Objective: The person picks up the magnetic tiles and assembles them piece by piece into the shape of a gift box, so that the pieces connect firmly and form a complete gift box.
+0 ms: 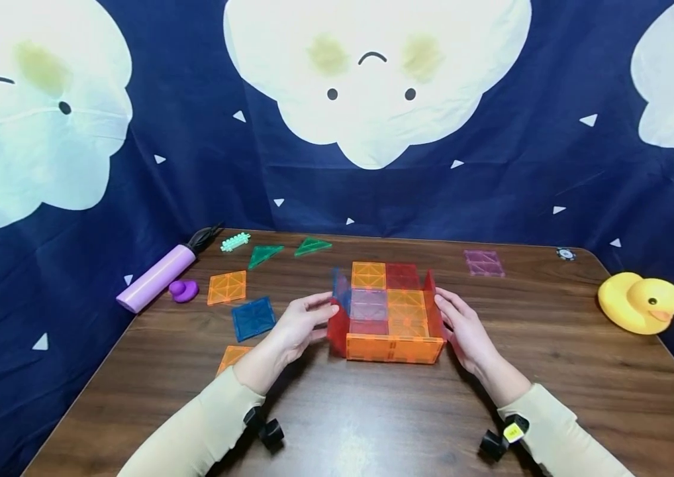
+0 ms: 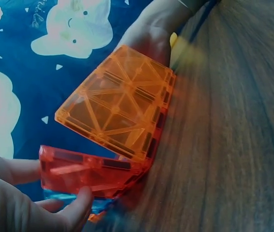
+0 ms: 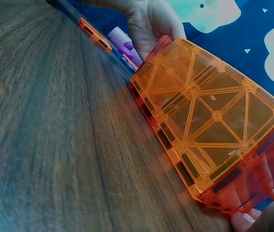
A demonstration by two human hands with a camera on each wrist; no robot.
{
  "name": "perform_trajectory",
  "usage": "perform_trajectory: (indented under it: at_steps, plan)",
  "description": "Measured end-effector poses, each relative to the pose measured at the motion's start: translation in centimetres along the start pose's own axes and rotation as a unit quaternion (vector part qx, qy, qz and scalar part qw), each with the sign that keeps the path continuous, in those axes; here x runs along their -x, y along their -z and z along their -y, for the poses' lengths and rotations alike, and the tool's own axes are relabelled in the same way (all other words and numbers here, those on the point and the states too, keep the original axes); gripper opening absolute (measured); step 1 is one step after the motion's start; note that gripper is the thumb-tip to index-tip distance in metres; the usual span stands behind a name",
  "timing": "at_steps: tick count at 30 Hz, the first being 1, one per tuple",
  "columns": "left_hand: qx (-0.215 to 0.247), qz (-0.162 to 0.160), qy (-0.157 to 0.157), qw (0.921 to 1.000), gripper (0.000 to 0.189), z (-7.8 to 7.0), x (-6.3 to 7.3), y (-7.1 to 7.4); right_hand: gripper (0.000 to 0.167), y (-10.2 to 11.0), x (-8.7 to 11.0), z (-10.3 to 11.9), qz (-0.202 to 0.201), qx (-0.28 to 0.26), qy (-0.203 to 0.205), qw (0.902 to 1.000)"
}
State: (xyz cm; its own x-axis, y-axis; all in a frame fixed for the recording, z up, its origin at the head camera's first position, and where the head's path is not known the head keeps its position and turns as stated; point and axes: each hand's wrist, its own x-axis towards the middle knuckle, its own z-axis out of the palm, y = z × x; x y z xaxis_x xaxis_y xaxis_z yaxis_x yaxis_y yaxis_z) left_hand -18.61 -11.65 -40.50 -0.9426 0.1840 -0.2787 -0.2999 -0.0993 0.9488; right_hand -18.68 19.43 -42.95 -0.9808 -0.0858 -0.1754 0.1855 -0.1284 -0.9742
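Note:
A low box of see-through magnetic tiles stands on the table, with an orange front wall [image 1: 394, 348] and a floor of orange, red and purple tiles. My left hand [image 1: 298, 326] pinches a red magnetic tile [image 2: 91, 171] at the box's left side, which leans outward from the orange wall's end. Behind it, also on the left side, stands a blue tile [image 1: 341, 289]. On the opposite side, my right hand [image 1: 465, 331] touches the outside of the red right wall [image 3: 267, 162] with its fingers. The far end has no upright wall.
Left of the box lie a blue tile [image 1: 253, 318], orange tiles [image 1: 227, 288], a purple toy duck [image 1: 183, 290] and a lilac cylinder [image 1: 157, 278]. Green triangles [image 1: 313, 246] lie behind. A purple tile [image 1: 484, 263], a poker chip [image 1: 566, 254] and a yellow duck [image 1: 637, 303] are right.

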Motion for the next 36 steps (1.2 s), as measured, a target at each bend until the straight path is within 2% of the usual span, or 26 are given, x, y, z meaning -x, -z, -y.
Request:
perform_trajectory:
  at_steps: [3, 12, 17, 21, 27, 32, 36]
  plan:
    - [-0.011, 0.02, 0.009, 0.9997, 0.053, 0.2, -0.3, -0.4, 0.057, 0.2, 0.2, 0.0, -0.004, 0.002, 0.001, 1.0]
    - [-0.023, 0.044, 0.024, 0.9985, 0.06, 0.9, -0.5, -1.1, 0.058, 0.0, 0.0, 0.1, 0.0, 0.017, -0.003, 0.9999]
    - [-0.027, 0.039, 0.025, 0.9986, 0.061, 1.1, -0.3, -1.2, 0.058, -0.2, -0.1, 0.1, 0.004, 0.022, -0.005, 0.9997]
    - [-0.003, 0.037, 0.008, 0.9993, 0.066, 1.4, 0.5, -1.6, 0.058, -0.3, -0.3, 0.1, 0.006, 0.027, -0.001, 0.9996]
    - [0.042, 0.027, -0.022, 0.9985, 0.07, 2.3, 2.9, -3.3, 0.056, 0.4, -1.5, 0.0, 0.013, 0.021, 0.017, 0.9996]
    - [0.037, 0.027, -0.047, 0.9978, 0.064, 2.8, 3.8, -4.8, 0.059, 1.4, -3.4, 0.2, 0.042, 0.001, 0.041, 0.9983]
    - [0.028, 0.031, -0.061, 0.9973, 0.059, 3.0, 3.8, -5.0, 0.062, 1.6, -4.3, 0.1, 0.076, 0.001, 0.044, 0.9961]
